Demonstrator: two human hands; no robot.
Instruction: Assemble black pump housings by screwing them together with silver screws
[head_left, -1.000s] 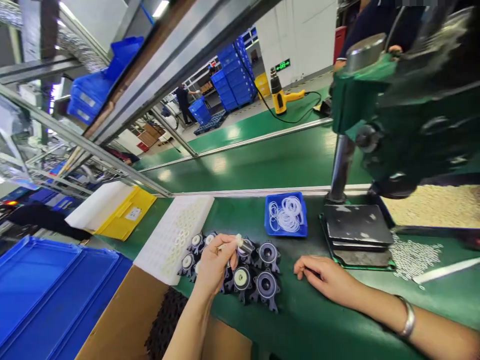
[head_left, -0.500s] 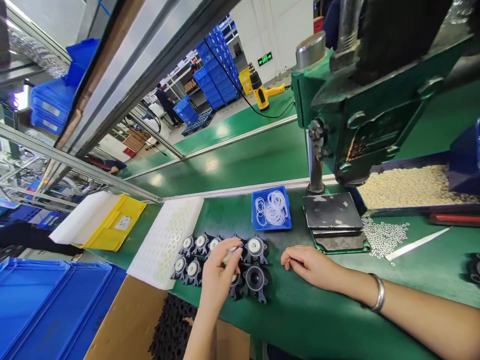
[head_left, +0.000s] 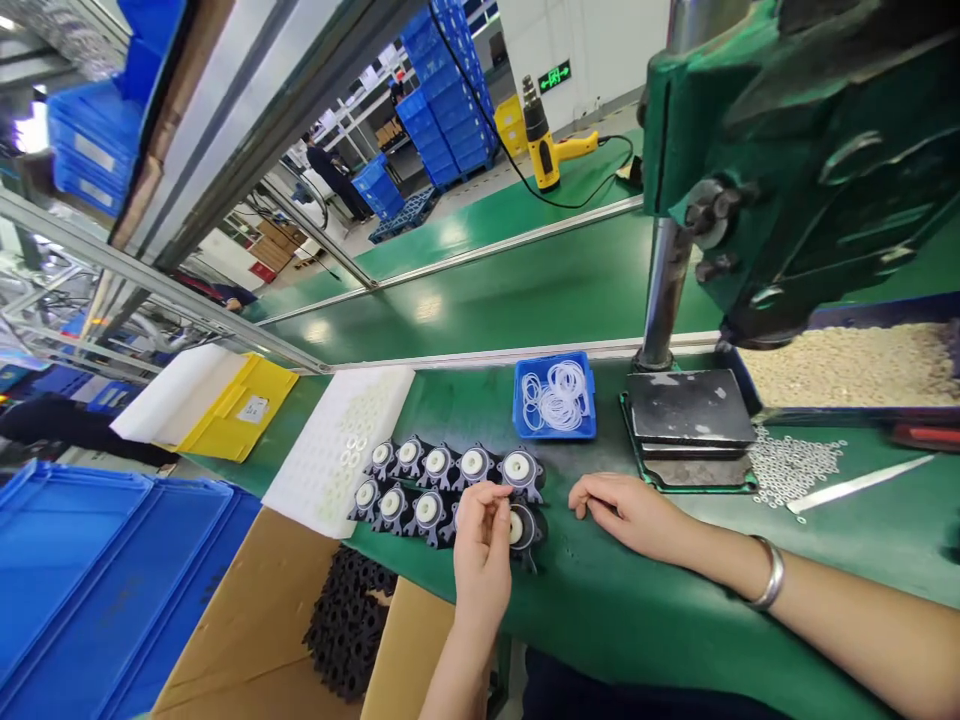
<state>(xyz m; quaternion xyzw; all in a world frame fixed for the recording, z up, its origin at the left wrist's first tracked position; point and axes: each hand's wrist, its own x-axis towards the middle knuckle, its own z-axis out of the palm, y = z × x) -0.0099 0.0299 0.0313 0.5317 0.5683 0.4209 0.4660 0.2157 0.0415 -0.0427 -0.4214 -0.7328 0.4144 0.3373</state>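
Black housings (head_left: 442, 488) set in two rows at the left hand (head_left: 484, 545)

The near row's right end is partly covered by the left hand; its fingers are drawn together with the thumb, and whether anything is gripped cannot be told. Cream inserts (head_left: 427, 509) are seated in the visible housings. The right hand (head_left: 634, 512) is rested on the bench (head_left: 600, 610), fingers loosely curled; whether they are fully closed cannot be told. Beyond, white loops (head_left: 562, 396) are held in a small blue tray (head_left: 555, 434). Pale rings (head_left: 352, 452) are spread on a white foam sheet (head_left: 296, 490), left. Black parts (head_left: 349, 625) are piled in a cardboard box (head_left: 236, 600), near left; cream pieces (head_left: 855, 368) are heaped in a dark tray (head_left: 847, 414), far right.
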